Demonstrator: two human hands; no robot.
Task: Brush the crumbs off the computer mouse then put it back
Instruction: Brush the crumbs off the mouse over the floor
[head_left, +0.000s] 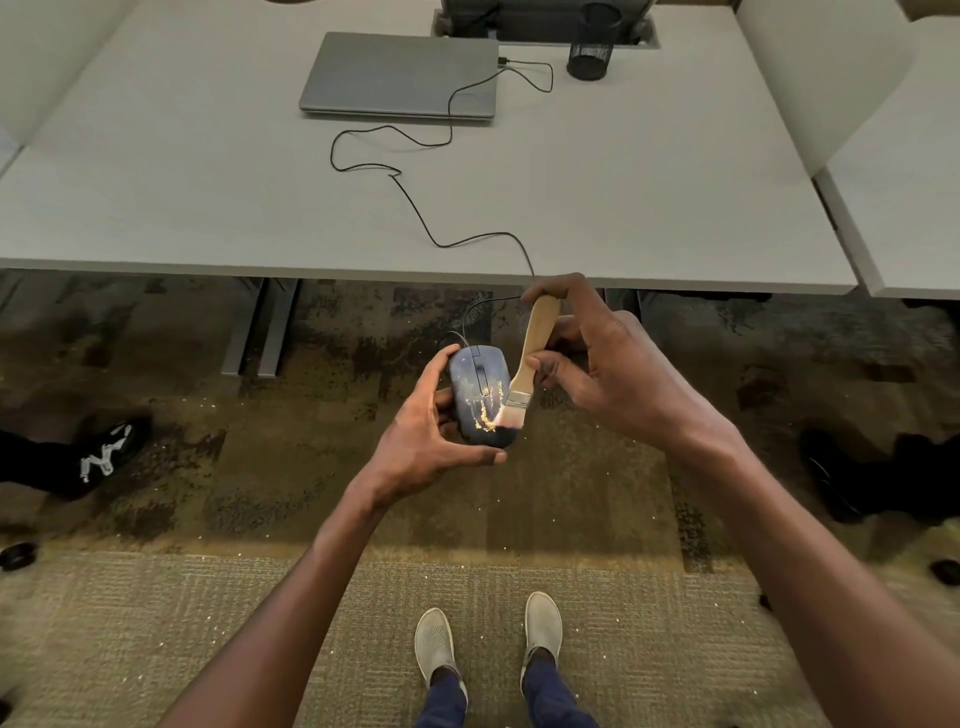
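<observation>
A dark wired computer mouse (475, 382) is held over the carpet, in front of the desk's near edge, with my left hand (434, 439) shut around its left side and rear. Yellowish crumbs (488, 410) lie on its back. My right hand (597, 364) grips the wooden handle of a small paintbrush (535, 340). The bristles (510, 418) touch the mouse's right rear, beside the crumbs. The mouse's black cable (415, 208) runs up over the desk edge to a closed grey laptop (400, 75).
The white desk (649, 197) carries the laptop and a black mesh pen cup (589, 52) at the back. Desk legs (260, 332) stand below left. Small crumbs dot the carpet (519, 551). A dark shoe (78, 457) is at left, dark shapes (883, 478) at right, my feet below.
</observation>
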